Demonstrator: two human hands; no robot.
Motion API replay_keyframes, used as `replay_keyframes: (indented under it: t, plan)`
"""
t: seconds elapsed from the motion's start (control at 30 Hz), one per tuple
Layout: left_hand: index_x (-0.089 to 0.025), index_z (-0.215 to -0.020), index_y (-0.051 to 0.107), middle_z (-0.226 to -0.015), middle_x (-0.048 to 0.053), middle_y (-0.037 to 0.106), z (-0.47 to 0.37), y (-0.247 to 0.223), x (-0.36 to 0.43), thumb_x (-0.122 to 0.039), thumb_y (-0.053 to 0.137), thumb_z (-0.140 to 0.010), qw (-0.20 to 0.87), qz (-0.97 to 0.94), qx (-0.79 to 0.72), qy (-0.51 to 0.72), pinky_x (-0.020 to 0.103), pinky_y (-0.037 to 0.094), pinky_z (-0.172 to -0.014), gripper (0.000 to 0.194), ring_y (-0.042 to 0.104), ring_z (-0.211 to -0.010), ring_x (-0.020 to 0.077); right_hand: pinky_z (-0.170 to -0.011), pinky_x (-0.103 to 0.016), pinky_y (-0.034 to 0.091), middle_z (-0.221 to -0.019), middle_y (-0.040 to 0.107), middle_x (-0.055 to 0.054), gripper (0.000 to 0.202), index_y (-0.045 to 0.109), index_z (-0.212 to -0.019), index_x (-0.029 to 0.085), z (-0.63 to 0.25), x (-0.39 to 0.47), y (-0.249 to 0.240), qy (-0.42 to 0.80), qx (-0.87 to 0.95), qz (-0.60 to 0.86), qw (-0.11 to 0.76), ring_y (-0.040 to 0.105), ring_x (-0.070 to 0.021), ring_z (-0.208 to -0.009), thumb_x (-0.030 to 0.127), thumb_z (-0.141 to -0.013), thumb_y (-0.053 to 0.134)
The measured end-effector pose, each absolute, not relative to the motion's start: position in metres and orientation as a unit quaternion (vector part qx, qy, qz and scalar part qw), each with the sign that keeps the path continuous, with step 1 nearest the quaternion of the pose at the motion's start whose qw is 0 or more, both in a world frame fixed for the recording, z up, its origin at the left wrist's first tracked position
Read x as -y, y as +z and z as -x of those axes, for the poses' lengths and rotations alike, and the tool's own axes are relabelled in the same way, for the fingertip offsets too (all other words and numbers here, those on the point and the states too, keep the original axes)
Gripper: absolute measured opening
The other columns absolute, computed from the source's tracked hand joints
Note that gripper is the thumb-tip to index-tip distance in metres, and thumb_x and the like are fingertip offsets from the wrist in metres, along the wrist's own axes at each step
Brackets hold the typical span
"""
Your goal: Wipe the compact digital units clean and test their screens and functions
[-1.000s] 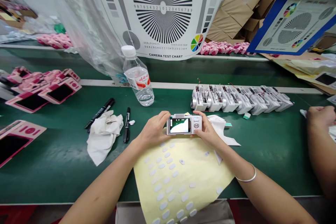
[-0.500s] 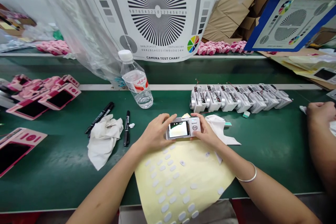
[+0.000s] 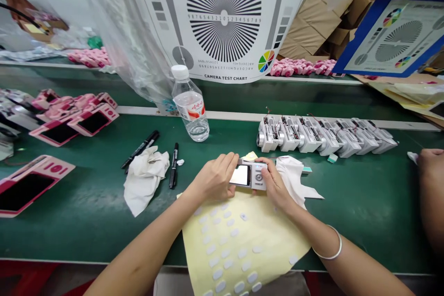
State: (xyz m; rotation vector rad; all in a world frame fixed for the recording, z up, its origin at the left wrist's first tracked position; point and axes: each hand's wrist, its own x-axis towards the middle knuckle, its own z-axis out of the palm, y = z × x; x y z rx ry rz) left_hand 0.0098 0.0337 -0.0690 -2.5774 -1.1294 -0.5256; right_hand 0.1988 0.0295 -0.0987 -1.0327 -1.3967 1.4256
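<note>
Left hand (image 3: 217,178) shifted inward, gripping silver camera (image 3: 258,177), partly covering white-lit screen (image 3: 240,175); right hand (image 3: 276,184) holds buttoned end.

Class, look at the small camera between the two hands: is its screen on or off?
On: the silver camera's screen glows bright white, unlike the dark screen on the pink-and-white camera.

Place: camera assembly/test workshop | green bench (image 3: 104,240); row of opened silver camera bodies (image 3: 322,136); pink camera parts (image 3: 86,58); printed "CAMERA TEST CHART" (image 3: 224,18); cardboard boxes (image 3: 312,23)
</note>
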Motion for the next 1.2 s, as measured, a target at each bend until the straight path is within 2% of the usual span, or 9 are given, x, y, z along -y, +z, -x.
replay_keyframes:
  t: [0.13, 0.3, 0.43, 0.63, 0.73, 0.83, 0.97, 1.07, 1.2]
  plan:
    - [0.000, -0.121, 0.037, -0.095, 0.018, 0.063, -0.001, -0.058, -0.031, -0.032, 0.048, -0.057, 0.094, 0.902, 0.358, -0.223, 0.038, 0.051, -0.064, 0.072, 0.061, -0.076, 0.0278, -0.043, -0.024, 0.052, -0.088, 0.050, -0.003, 0.033, 0.040, -0.106, 0.025, -0.198, -0.025, -0.097, 0.582, 0.549, 0.419, 0.429, 0.054, -0.0120, -0.058, 0.051, -0.086, 0.037]
    - [-0.015, -0.125, 0.032, -0.090, 0.007, 0.065, 0.014, -0.041, -0.027, -0.035, 0.046, -0.060, -0.081, 0.876, 0.397, -0.263, 0.036, 0.049, -0.070, 0.070, 0.062, -0.077, 0.0243, -0.043, -0.028, 0.053, -0.091, 0.049, -0.004, 0.035, 0.043, -0.106, 0.027, -0.197, -0.022, -0.098, 0.630, 0.538, 0.396, 0.396, 0.057, -0.0153, -0.064, 0.055, -0.083, 0.041]
    - [-0.016, -0.127, 0.030, -0.079, 0.002, 0.066, 0.022, -0.033, -0.027, -0.037, 0.046, -0.063, -0.208, 0.840, 0.424, -0.268, 0.031, 0.046, -0.063, 0.069, 0.058, -0.063, 0.0185, -0.046, -0.030, 0.054, -0.092, 0.049, -0.004, 0.036, 0.043, -0.108, 0.029, -0.196, -0.018, -0.098, 0.661, 0.527, 0.389, 0.365, 0.056, -0.0155, -0.063, 0.055, -0.084, 0.040]
    - [-0.013, -0.125, 0.040, -0.059, 0.000, 0.060, 0.032, -0.037, -0.036, -0.053, 0.035, -0.079, -0.431, 0.708, 0.418, -0.371, 0.024, 0.036, -0.046, 0.061, 0.050, -0.048, 0.0138, -0.080, -0.034, 0.048, -0.102, 0.055, -0.005, 0.033, 0.052, -0.102, 0.026, -0.201, -0.010, -0.093, 0.568, 0.635, 0.377, 0.363, 0.055, -0.0188, -0.087, 0.051, -0.088, 0.036]
    - [-0.014, -0.120, 0.044, -0.063, 0.002, 0.060, 0.033, -0.044, -0.041, -0.066, 0.026, -0.080, -0.500, 0.646, 0.385, -0.428, 0.023, 0.037, -0.045, 0.068, 0.052, -0.048, 0.0134, -0.087, -0.037, 0.044, -0.106, 0.057, -0.005, 0.032, 0.052, -0.106, 0.027, -0.203, -0.005, -0.093, 0.597, 0.619, 0.361, 0.361, 0.056, -0.0203, -0.094, 0.048, -0.089, 0.035]
    - [-0.014, -0.112, 0.052, -0.067, 0.004, 0.061, 0.031, -0.047, -0.042, -0.069, 0.025, -0.079, -0.478, 0.654, 0.357, -0.465, 0.026, 0.043, -0.051, 0.070, 0.055, -0.054, 0.0150, -0.090, -0.038, 0.042, -0.109, 0.058, -0.006, 0.031, 0.054, -0.106, 0.027, -0.204, -0.001, -0.096, 0.586, 0.613, 0.352, 0.397, 0.055, -0.0218, -0.101, 0.047, -0.089, 0.036]
    - [-0.016, -0.104, 0.059, -0.090, 0.010, 0.065, 0.028, -0.044, -0.035, -0.072, 0.042, -0.071, -0.392, 0.704, 0.351, -0.477, 0.033, 0.048, -0.070, 0.067, 0.061, -0.080, 0.0229, -0.096, -0.039, 0.038, -0.112, 0.058, -0.006, 0.028, 0.057, -0.104, 0.029, -0.207, 0.000, -0.103, 0.525, 0.623, 0.346, 0.466, 0.052, -0.0224, -0.109, 0.043, -0.090, 0.037]
    - [-0.015, -0.120, 0.047, -0.113, 0.015, 0.058, 0.022, -0.043, -0.027, -0.064, 0.054, -0.068, -0.252, 0.778, 0.350, -0.457, 0.038, 0.047, -0.083, 0.072, 0.058, -0.097, 0.0275, -0.099, -0.040, 0.036, -0.116, 0.056, -0.005, 0.026, 0.058, -0.103, 0.031, -0.210, -0.002, -0.103, 0.497, 0.618, 0.336, 0.509, 0.049, -0.0219, -0.114, 0.041, -0.090, 0.037]
    - [-0.018, -0.134, 0.023, -0.120, 0.017, 0.050, 0.009, -0.046, -0.012, -0.052, 0.058, -0.072, -0.117, 0.811, 0.363, -0.444, 0.040, 0.049, -0.085, 0.079, 0.057, -0.104, 0.0289, -0.091, -0.038, 0.043, -0.110, 0.058, -0.005, 0.025, 0.058, -0.102, 0.033, -0.213, -0.003, -0.096, 0.509, 0.599, 0.319, 0.529, 0.053, -0.0219, -0.110, 0.041, -0.090, 0.038]
